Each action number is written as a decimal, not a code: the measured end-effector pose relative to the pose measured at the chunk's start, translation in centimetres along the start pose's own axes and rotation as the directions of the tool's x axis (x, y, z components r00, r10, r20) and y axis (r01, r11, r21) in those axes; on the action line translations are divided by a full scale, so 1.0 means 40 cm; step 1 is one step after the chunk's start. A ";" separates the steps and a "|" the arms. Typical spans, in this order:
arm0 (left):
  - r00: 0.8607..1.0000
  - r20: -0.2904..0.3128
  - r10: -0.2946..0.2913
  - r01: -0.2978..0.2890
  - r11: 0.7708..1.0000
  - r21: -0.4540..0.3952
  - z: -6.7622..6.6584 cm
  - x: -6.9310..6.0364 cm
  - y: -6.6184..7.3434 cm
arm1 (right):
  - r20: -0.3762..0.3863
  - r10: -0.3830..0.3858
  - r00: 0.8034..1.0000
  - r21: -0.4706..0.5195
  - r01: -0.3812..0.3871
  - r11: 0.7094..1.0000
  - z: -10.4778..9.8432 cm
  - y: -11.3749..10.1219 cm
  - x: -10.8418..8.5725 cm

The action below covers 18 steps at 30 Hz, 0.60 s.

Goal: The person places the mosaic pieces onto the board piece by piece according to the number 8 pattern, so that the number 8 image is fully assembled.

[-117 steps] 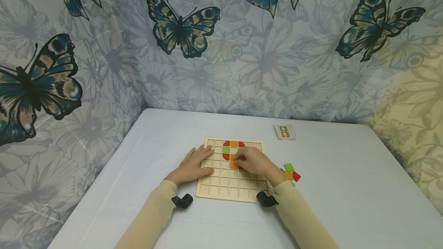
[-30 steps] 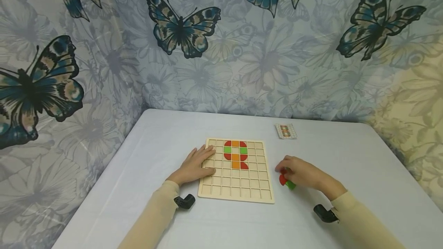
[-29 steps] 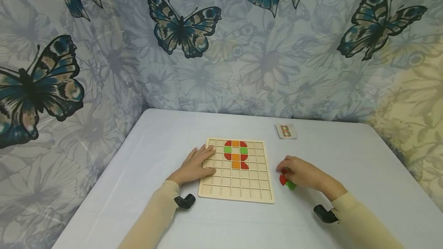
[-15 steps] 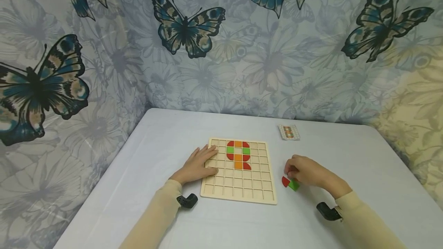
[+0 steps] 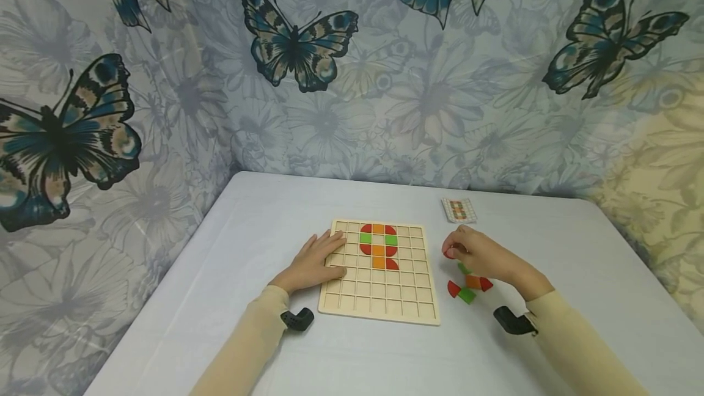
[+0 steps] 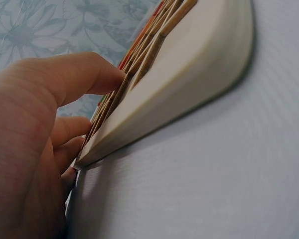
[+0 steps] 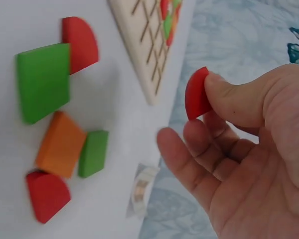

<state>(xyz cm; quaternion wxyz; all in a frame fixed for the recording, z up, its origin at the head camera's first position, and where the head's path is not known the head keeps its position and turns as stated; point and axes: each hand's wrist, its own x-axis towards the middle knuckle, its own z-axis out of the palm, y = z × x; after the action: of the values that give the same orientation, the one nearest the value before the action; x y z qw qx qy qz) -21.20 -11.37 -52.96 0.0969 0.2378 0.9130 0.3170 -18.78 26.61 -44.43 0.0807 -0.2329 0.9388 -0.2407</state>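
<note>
The left hand (image 5: 311, 264) rests on the left edge of the wooden grid board (image 5: 379, 295), fingers spread and straight; the left wrist view shows its thumb (image 6: 97, 74) on the board's rim. Red, orange and green pieces fill several cells in the board's upper middle. Right of the board, above the table, the right hand (image 5: 484, 252) pinches a red quarter-round piece (image 7: 196, 93) between thumb and fingers. Below that hand lie an orange piece (image 5: 473, 282), green pieces (image 5: 467, 295) and two red quarter-round pieces (image 5: 453, 288).
A small stack of patterned cards (image 5: 459, 210) lies behind the right hand, towards the back of the white-covered table (image 5: 275, 200). Behind the table hangs cloth with a butterfly (image 5: 294, 41) and flower print. Black devices (image 5: 297, 320) are strapped at both wrists.
The right hand has risen from the loose pieces and moved slightly back, with a red piece now pinched. More loose pieces show beneath it. The left hand stays on the board.
</note>
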 end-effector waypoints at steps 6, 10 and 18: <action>1.000 -0.001 -0.016 0.016 1.000 -0.003 -0.003 -0.001 0.000 | 0.010 0.024 1.000 0.105 -0.025 0.994 -0.014 -0.029 0.035; 1.000 -0.005 -0.023 0.023 1.000 -0.017 -0.004 0.001 0.000 | 0.000 0.017 1.000 0.150 -0.017 0.989 -0.026 -0.050 0.059; 1.000 -0.002 -0.008 0.008 1.000 0.000 -0.004 -0.003 0.005 | -0.046 -0.049 0.998 0.080 0.052 0.995 -0.038 -0.097 0.100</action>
<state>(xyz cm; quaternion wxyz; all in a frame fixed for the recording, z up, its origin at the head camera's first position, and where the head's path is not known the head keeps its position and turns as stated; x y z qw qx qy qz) -21.08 -11.39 -52.71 0.0973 0.2340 0.9141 0.3166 -21.14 22.32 -41.36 0.0633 -0.2478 0.9235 -0.2859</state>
